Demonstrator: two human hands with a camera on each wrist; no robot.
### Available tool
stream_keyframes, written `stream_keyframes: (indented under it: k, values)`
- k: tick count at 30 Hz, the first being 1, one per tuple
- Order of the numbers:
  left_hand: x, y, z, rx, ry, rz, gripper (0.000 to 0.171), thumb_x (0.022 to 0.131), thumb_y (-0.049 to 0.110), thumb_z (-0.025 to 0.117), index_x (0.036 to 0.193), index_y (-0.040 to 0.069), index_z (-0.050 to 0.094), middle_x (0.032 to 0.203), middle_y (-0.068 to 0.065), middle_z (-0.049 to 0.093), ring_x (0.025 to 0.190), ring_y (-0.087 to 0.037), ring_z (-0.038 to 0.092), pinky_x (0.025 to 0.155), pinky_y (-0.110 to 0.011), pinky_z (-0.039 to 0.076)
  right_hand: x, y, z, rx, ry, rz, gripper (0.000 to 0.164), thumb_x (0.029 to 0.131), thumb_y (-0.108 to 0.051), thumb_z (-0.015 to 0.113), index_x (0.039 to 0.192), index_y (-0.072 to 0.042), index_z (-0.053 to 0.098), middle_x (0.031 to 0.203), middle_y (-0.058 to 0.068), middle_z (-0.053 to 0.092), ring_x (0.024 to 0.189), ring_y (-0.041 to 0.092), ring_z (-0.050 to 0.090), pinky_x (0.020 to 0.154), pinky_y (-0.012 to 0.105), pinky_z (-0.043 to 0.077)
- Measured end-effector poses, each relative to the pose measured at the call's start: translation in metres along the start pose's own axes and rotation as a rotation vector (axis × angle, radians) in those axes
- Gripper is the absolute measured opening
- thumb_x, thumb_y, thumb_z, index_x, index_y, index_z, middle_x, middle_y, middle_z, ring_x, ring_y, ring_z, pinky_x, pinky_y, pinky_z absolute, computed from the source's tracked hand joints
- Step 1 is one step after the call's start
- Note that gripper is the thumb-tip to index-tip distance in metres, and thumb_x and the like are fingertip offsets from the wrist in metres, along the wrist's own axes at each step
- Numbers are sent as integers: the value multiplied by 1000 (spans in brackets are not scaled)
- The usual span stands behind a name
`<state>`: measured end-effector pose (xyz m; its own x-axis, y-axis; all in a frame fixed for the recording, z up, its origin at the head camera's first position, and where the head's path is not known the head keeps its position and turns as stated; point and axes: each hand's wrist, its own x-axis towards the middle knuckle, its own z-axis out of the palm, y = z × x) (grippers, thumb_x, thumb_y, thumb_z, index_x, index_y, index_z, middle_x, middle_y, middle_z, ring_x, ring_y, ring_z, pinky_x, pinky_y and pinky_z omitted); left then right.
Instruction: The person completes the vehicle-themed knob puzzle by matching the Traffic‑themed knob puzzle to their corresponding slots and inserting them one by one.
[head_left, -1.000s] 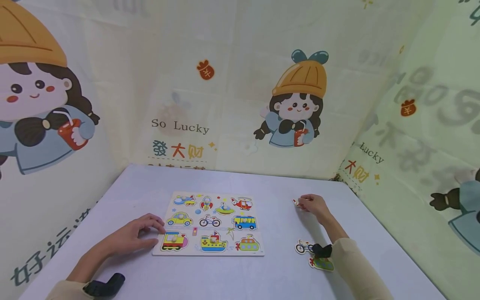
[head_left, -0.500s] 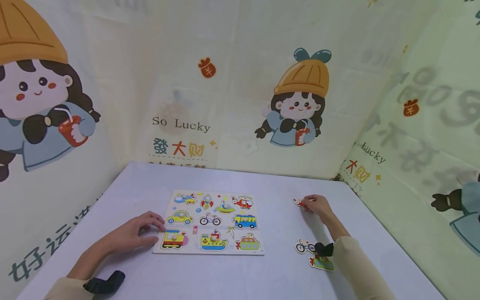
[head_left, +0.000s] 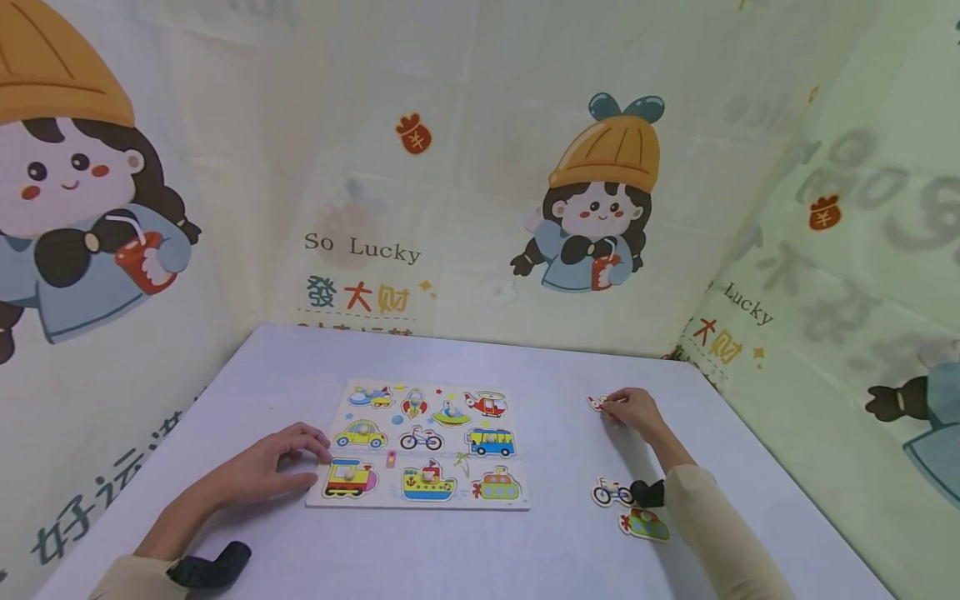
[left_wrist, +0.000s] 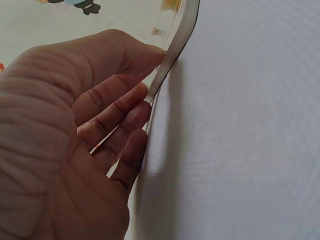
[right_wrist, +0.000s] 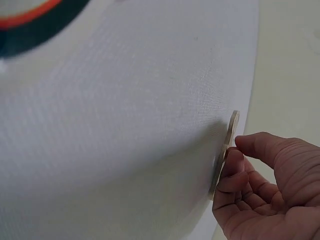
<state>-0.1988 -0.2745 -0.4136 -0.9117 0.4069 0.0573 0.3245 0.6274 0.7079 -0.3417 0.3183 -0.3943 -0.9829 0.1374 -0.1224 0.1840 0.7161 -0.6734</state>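
Note:
The wooden puzzle board, printed with vehicles, lies flat left of the middle of the table. My left hand rests at its left edge, fingers loosely bent. In the left wrist view the thumb and fingertips of that hand come right up to the board's rim. Far to the right, my right hand pinches a small red-and-white puzzle piece between thumb and fingers. Seen edge-on in the right wrist view, this thin wooden piece stands close over the table; the fingers hide part of it.
A bicycle piece and a green submarine piece lie under the right forearm, near the black wrist strap. White cloth covers the table. A printed curtain stands behind and along both sides.
The right hand has shifted very slightly and turned the red-and-white piece, so more of its face shows. The left hand stays at the board's edge.

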Motion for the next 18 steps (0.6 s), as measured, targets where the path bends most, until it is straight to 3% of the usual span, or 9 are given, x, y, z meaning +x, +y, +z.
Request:
stream_keyframes:
  k: [6,12,18]
  values:
    - [0,3,-1,4,-4,-13,22,87,21,80,107,23,73,124,-2,61,122,-34,55,99,-33,52,-2,-1,1,-51,50,-34,22,92,-10,65,103,9,64,83,11,66,72,16,57,61,26,43]
    - [-1,5,-2,5,1,-14,21,87,21,80,107,23,73,124,-2,61,123,-35,55,100,-38,52,1,-2,1,-104,52,-57,19,92,-8,65,100,8,63,88,16,65,74,20,57,61,28,43]
    - [-2,3,-2,-5,-3,-6,22,88,22,80,108,23,72,124,-2,61,123,-35,55,99,-30,51,3,2,3,-139,53,-53,17,93,-9,64,100,7,63,89,16,64,76,22,55,61,29,44]
